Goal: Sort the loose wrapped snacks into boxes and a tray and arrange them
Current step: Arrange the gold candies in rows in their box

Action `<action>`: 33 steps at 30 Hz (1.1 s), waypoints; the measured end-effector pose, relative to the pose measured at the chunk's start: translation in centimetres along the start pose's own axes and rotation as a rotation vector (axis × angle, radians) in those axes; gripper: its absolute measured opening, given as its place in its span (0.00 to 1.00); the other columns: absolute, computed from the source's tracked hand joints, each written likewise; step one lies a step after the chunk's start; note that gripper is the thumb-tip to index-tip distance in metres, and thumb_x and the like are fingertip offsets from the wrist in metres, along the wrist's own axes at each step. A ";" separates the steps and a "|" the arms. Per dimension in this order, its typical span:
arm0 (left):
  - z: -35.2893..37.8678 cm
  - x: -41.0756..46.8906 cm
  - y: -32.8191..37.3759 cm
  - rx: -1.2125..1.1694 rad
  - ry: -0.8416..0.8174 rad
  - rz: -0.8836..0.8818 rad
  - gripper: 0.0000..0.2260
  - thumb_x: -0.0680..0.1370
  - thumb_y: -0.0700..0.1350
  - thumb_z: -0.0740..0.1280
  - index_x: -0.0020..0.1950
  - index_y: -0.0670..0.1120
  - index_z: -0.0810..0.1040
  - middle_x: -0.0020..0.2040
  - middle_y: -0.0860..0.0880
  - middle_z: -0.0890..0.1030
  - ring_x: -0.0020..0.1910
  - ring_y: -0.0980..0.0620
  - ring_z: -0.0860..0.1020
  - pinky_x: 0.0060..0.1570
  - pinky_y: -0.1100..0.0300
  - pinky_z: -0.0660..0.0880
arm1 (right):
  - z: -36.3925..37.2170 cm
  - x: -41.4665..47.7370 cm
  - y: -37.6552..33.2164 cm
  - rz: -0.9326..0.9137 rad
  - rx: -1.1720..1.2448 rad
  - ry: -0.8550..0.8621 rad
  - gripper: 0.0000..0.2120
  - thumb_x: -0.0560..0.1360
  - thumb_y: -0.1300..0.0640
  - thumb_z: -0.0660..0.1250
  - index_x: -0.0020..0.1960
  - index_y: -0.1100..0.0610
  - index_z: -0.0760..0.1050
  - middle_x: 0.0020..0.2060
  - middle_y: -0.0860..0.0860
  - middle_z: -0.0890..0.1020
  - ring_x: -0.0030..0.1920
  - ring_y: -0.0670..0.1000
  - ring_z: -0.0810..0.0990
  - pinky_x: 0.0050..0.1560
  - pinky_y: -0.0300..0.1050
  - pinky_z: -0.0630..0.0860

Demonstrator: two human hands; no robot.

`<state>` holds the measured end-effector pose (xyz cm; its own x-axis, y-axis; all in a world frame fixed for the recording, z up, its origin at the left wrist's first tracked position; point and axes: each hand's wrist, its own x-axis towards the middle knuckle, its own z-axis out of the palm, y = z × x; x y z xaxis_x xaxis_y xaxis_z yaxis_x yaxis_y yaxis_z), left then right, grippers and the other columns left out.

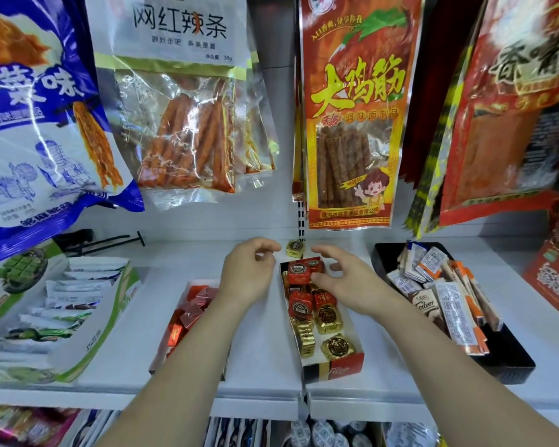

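Observation:
A narrow Tileo box (333,366) stands on the white shelf and holds red and gold wrapped chocolates. My right hand (349,280) hovers over its far end with fingers spread, the thumb touching a red chocolate (302,270) on top of the pile. My left hand (249,274) is just left of the box, fingers loosely curled and holding nothing. One loose gold chocolate (295,248) lies on the shelf behind the box. A white box of red wrapped snacks (191,312) sits under my left forearm. A black tray (513,359) on the right holds several wrapped bars.
A green and white carton (78,317) of sachets stands at the left, and a red carton (555,280) at the far right. Hanging snack bags (349,111) crowd the space above the shelf. The shelf's front edge (259,404) runs below the boxes.

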<state>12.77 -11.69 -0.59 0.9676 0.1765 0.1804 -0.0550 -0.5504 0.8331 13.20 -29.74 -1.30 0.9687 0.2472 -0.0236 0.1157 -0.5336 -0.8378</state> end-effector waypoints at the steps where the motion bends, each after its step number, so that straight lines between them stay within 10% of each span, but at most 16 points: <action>1: 0.2 1.3 -0.1 0.027 -0.046 -0.007 0.14 0.78 0.35 0.59 0.53 0.49 0.82 0.55 0.52 0.81 0.53 0.55 0.77 0.54 0.65 0.70 | 0.1 0.1 0.2 -0.009 0.016 -0.015 0.23 0.77 0.55 0.66 0.70 0.44 0.66 0.68 0.45 0.69 0.64 0.47 0.69 0.58 0.38 0.72; 4: 1.6 4.9 -0.4 0.163 -0.229 0.013 0.18 0.79 0.33 0.57 0.59 0.48 0.81 0.63 0.49 0.78 0.61 0.49 0.75 0.60 0.59 0.71 | 0.2 0.2 0.3 -0.033 0.051 -0.081 0.26 0.76 0.61 0.65 0.71 0.43 0.65 0.63 0.42 0.70 0.58 0.43 0.70 0.45 0.25 0.72; 11: 3.5 9.3 -1.1 0.419 -0.631 0.025 0.22 0.77 0.34 0.64 0.68 0.52 0.74 0.69 0.50 0.72 0.65 0.50 0.72 0.56 0.63 0.70 | 1.7 0.9 0.5 -0.124 -0.044 -0.099 0.22 0.76 0.54 0.64 0.67 0.38 0.69 0.67 0.38 0.67 0.71 0.52 0.60 0.71 0.54 0.65; 21: 1.3 4.6 0.2 -0.229 -0.088 -0.060 0.05 0.74 0.47 0.71 0.49 0.49 0.81 0.43 0.51 0.81 0.43 0.54 0.78 0.46 0.58 0.76 | 2.3 0.0 -0.4 -0.111 -0.100 0.181 0.17 0.72 0.57 0.70 0.60 0.48 0.77 0.51 0.45 0.80 0.47 0.45 0.77 0.48 0.38 0.75; 33: 1.1 0.4 0.6 0.334 -0.273 0.153 0.09 0.73 0.46 0.68 0.52 0.51 0.82 0.48 0.53 0.82 0.48 0.54 0.77 0.45 0.62 0.73 | 0.3 -1.0 -0.8 -0.053 -0.308 0.145 0.15 0.71 0.70 0.64 0.51 0.53 0.76 0.35 0.42 0.72 0.31 0.42 0.69 0.28 0.33 0.63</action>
<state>13.40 -12.84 -0.58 0.9866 -0.1239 0.1063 -0.1628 -0.7943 0.5853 12.10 -29.33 -0.79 0.9781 0.1754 0.1116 0.2062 -0.7480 -0.6309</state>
